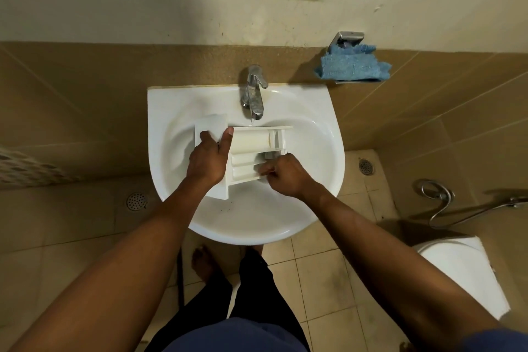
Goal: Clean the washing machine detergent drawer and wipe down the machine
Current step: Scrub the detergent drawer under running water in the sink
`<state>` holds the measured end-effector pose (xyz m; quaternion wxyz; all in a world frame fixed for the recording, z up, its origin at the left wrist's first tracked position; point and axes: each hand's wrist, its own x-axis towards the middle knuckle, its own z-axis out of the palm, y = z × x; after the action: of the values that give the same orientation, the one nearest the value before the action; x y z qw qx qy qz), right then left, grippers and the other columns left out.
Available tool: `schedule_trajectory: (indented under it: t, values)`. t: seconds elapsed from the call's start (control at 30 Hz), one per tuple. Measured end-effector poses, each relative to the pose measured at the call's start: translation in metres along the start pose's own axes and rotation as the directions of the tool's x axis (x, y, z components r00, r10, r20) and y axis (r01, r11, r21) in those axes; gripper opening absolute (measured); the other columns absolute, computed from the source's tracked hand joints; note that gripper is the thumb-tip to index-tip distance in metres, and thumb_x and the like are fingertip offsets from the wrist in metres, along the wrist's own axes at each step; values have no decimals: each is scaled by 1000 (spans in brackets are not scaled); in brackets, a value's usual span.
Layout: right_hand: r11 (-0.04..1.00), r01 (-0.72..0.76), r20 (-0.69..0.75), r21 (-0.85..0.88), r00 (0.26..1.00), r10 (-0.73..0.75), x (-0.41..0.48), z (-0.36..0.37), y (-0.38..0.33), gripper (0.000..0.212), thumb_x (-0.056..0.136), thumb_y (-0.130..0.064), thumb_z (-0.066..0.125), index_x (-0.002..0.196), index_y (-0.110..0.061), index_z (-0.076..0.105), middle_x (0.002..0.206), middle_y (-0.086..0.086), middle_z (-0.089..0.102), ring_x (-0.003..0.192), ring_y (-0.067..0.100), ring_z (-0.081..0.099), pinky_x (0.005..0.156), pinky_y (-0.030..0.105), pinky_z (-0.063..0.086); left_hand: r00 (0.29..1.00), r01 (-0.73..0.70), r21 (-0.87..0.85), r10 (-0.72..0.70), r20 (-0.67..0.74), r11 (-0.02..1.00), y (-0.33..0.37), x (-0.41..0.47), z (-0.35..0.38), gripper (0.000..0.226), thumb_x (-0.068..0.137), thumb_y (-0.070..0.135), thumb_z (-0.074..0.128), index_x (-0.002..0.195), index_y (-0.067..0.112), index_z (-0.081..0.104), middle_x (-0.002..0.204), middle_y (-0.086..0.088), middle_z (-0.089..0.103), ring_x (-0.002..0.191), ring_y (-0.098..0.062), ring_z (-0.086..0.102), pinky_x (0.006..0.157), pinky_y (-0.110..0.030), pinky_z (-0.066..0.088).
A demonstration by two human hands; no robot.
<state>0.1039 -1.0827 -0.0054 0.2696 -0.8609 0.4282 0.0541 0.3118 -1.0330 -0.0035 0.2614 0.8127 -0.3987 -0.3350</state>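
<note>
Two hands (210,160) (281,177) on one drawer (251,140)

bare arms (120,260), blue shirt (228,336), black trousers (257,288), bare foot (203,263).

A tap (253,91) stands beyond the left hand (210,157); a toilet (457,266) and spray hose (441,196) lie off past the right hand (285,177).

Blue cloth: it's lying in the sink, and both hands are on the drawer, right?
No. The head view shows the blue cloth on a wall holder right of the tap, not in the sink. The left hand and right hand are on the drawer.
</note>
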Motion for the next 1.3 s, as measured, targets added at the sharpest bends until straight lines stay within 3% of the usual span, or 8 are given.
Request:
schedule_trajectory:
  t: [0.27, 0.5, 0.73, 0.83, 0.93, 1.03, 1.13, 1.3]
  values:
    - [969, -124, -234, 213, 957, 174, -10, -2, 41, 22, 86, 7, 67, 93, -6, 83, 102, 9, 80, 102, 30, 74, 99, 34, 53, 1000, 22, 2, -22, 21, 1000, -1, 0, -1, 76, 99, 72, 26, 128, 3, 44, 120, -22, 67, 114, -43, 61, 95, -45, 47]
    - [981, 59, -161, 183, 987, -29, 0, 9, 13, 34, 83, 7, 61, 100, -12, 83, 107, 4, 80, 101, 28, 74, 97, 37, 55, 1000, 14, 8, -14, 3, 1000, 1, 1, -3, 75, 100, 70, 28, 127, 2, 45, 118, -24, 67, 113, -44, 62, 96, -46, 47]
    - [932, -322, -74, 165, 939, 337, 11, -29, 43, 20, 93, -10, 63, 98, -8, 82, 102, 10, 79, 98, 28, 73, 92, 37, 57, 1000, 22, 17, -22, 11, 1000, 0, 0, -3, 73, 101, 69, 29, 124, 3, 45, 111, -21, 68, 107, -42, 64, 90, -45, 48]
    - [341, -200, -21, 919, 838, 545, 51, -51, 8, 25, 83, 4, 54, 88, 4, 78, 89, 21, 77, 84, 36, 75, 79, 40, 65, 1000, 13, 19, -14, 23, 1000, -1, 1, -5, 72, 100, 69, 29, 122, 3, 45, 110, -21, 68, 107, -43, 64, 92, -46, 49]
    - [-107, -65, 110, 992, 859, 500, 89, -61, -24, 24, 96, -3, 47, 94, 11, 66, 87, 24, 73, 82, 39, 71, 88, 49, 62, 999, 15, 8, -15, 39, 1000, 0, 2, -5, 69, 100, 69, 30, 119, 4, 44, 110, -21, 68, 106, -43, 64, 89, -45, 49]
    - [-261, -207, 290, 943, 894, 341, 106, -63, -43, 39, 106, -12, 32, 113, 12, 61, 95, 25, 70, 93, 41, 71, 90, 47, 61, 998, 27, -4, -26, 59, 1000, -2, 3, -4, 72, 100, 70, 30, 124, 4, 44, 113, -21, 68, 107, -42, 64, 88, -43, 48]
    - [-373, -307, 400, 876, 894, 203, 117, -66, -42, 50, 104, -12, 24, 92, 12, 66, 76, 20, 71, 73, 35, 75, 79, 42, 64, 997, 35, -15, -34, 63, 999, -6, 4, -3, 78, 99, 72, 31, 132, 3, 43, 120, -20, 67, 114, -42, 61, 88, -40, 44]
    - [-297, -409, 458, 863, 881, 118, 125, -71, -26, 72, 105, -18, 21, 69, 10, 77, 79, 23, 75, 75, 37, 77, 78, 44, 62, 1000, 12, -18, -11, 29, 1000, -6, 7, 0, 74, 99, 72, 32, 123, 4, 45, 99, -11, 63, 110, -43, 62, 83, -38, 41]
